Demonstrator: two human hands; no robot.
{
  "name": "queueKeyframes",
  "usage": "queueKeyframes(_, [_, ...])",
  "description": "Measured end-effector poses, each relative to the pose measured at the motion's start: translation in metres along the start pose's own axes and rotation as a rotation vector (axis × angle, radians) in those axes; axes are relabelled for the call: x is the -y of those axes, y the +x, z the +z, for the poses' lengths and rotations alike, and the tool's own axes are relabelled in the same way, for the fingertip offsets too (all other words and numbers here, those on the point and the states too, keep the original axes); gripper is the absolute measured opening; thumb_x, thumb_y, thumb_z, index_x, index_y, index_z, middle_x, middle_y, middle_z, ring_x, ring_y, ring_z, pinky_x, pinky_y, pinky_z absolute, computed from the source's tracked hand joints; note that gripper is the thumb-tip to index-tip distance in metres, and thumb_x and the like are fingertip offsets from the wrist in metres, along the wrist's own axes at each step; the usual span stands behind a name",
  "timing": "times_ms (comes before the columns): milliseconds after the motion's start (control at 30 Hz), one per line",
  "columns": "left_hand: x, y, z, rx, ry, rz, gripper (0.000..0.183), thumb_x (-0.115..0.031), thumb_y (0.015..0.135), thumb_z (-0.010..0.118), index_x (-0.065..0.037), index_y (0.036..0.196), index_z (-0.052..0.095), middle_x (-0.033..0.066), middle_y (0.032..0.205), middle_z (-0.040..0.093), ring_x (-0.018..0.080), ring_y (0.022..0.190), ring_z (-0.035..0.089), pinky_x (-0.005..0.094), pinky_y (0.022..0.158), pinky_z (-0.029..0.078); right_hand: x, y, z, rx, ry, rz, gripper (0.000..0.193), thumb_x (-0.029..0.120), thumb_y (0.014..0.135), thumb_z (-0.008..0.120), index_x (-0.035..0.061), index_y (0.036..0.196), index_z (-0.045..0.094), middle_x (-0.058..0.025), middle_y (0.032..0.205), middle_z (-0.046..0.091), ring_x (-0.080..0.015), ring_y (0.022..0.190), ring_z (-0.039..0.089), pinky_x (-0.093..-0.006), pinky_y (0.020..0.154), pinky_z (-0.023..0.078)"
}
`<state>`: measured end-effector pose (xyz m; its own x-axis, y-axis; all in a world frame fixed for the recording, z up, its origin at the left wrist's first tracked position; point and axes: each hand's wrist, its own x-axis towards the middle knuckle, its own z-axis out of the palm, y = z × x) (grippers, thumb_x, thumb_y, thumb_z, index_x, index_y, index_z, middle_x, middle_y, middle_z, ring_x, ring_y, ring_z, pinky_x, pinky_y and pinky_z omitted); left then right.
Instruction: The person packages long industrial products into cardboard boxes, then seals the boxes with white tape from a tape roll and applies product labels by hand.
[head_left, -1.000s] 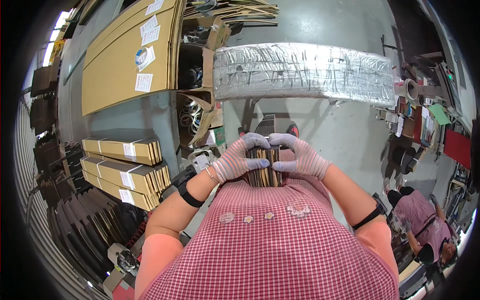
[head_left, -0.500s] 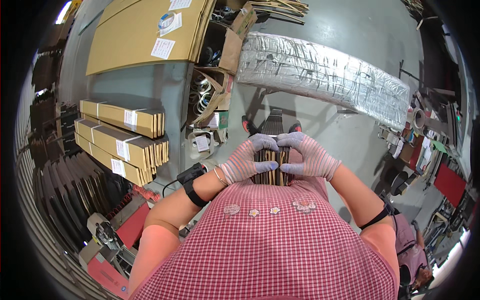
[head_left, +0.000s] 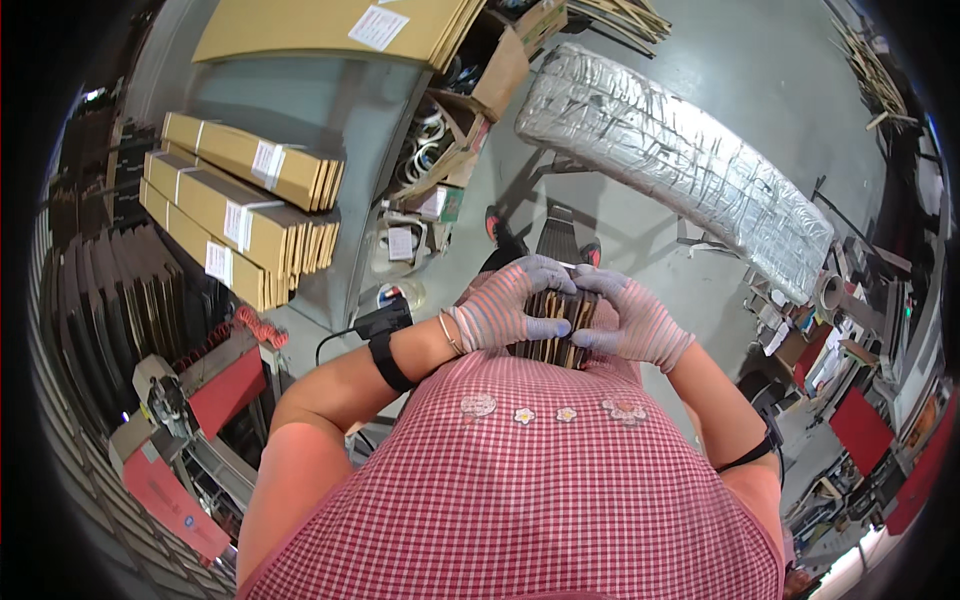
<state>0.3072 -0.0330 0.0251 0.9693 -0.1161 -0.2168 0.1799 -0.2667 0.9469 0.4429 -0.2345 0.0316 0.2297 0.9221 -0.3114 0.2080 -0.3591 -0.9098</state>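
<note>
Close in front of my checked apron, both hands grip a bundle of thin boards with dark faces and tan edges. My left hand, in a striped glove, closes round its left side, thumb on the near end. On the right side my right hand, gloved alike, mirrors that grip. The fingertips almost meet over the far side. Beyond them a dark ribbed surface lies between my shoes; I cannot tell whether it belongs to the same bundle.
A long silver-wrapped pack rests on a stand ahead. To the left are strapped cardboard bundles, large cardboard sheets and cartons with tape rolls. Dark curved panels and a red-sided machine stand nearer left.
The view has swung, so the left-hand bundles sit higher and the silver pack lies further right. Both hands keep hold of the boards, which now look slightly tilted. A person at lower right has mostly left view.
</note>
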Motion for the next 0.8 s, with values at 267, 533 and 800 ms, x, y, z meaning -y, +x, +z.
queueKeyframes(267, [0.005,-0.006,0.014,-0.067,-0.041,0.075,0.045,-0.026,0.074,0.079,-0.007,0.111,0.06,0.0098,0.114,0.058,0.0268,0.112,0.054,0.0387,0.1,0.042,-0.006,0.022,-0.016,0.114,-0.13,-0.225,0.057,0.033,0.065,0.083,0.0046,0.109,0.061,-0.0139,0.116,0.059,-0.0315,0.105,0.057,-0.0388,0.094,0.045])
queueKeyframes(533, [0.01,-0.007,0.017,-0.077,-0.266,-0.003,0.048,-0.028,0.079,0.078,-0.006,0.112,0.052,0.0107,0.12,0.057,0.0204,0.112,0.053,0.0358,0.099,0.041,0.009,0.044,-0.036,0.51,0.112,0.007,0.041,0.032,0.07,0.079,0.0053,0.099,0.07,-0.0139,0.095,0.064,-0.0298,0.091,0.06,-0.037,0.083,0.048])
queueKeyframes(800, [0.011,-0.004,0.021,-0.084,-0.441,-0.017,0.043,-0.023,0.078,0.078,-0.006,0.109,0.053,0.0085,0.118,0.058,0.0191,0.111,0.054,0.035,0.1,0.041,0.056,0.059,-0.02,1.008,-0.643,0.053,0.045,0.039,0.072,0.07,0.0138,0.109,0.069,-0.0133,0.099,0.069,-0.0332,0.093,0.064,-0.0389,0.084,0.051])
